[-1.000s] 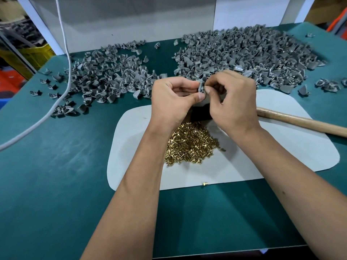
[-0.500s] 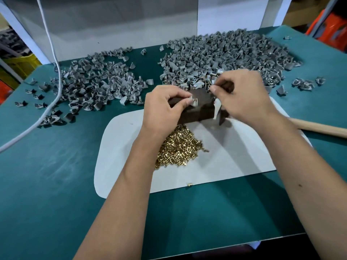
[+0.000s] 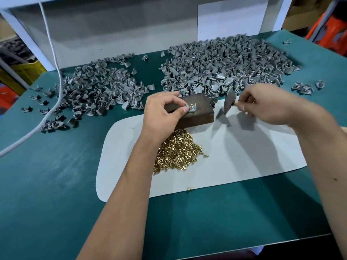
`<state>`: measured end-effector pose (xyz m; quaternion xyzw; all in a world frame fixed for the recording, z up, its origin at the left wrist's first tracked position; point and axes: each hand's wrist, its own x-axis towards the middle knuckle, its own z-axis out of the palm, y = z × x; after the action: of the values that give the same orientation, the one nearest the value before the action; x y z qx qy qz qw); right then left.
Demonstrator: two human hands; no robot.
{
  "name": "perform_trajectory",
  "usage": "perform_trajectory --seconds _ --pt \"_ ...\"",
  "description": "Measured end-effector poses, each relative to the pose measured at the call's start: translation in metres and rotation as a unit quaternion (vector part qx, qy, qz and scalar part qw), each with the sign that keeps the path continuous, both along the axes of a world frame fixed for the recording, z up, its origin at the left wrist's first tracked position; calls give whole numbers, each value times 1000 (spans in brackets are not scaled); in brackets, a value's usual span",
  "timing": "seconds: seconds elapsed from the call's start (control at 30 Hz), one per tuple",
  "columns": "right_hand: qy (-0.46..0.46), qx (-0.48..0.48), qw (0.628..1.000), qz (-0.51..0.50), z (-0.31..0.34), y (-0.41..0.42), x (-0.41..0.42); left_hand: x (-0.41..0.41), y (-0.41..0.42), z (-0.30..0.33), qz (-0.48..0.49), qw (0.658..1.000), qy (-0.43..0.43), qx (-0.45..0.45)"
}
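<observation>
Green-topped workbench [image 3: 47,175], seen from my remote station through the head camera. The left hand [image 3: 163,113] pinches a small grey shaped part [image 3: 194,109] between thumb and forefinger. It holds the part flat on top of a dark brown rectangular block [image 3: 202,117], and a single brass rivet [image 3: 191,105] stands up in the part.

The block sits at the far edge of a white rounded mat [image 3: 244,156]. Just right of the block, the right hand [image 3: 268,106] has its fingers curled round the handle of a hammer. The dark hammer head [image 3: 229,104] is blurred and hangs above the mat, apart from the block.

A heap of loose brass rivets [image 3: 178,149] lies on the mat beside the left wrist, with one stray rivet [image 3: 190,188] at the mat's near edge. Behind them lie a large pile of grey parts [image 3: 225,62] and a flatter spread of grey parts [image 3: 97,87]. A white cable [image 3: 54,62] crosses the flatter spread.
</observation>
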<state>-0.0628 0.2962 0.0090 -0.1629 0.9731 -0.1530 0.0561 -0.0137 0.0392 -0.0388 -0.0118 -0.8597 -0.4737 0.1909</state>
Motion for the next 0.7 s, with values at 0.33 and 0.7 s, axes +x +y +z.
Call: perform_trajectory --seconds 0.33,0.7 --pt "87 -126 987 54 10 -49 21 0 1 3 -2 1000 2 -27" --pt "129 -34 990 42 10 -64 26 2 1 4 -5 1000 -10 -3"
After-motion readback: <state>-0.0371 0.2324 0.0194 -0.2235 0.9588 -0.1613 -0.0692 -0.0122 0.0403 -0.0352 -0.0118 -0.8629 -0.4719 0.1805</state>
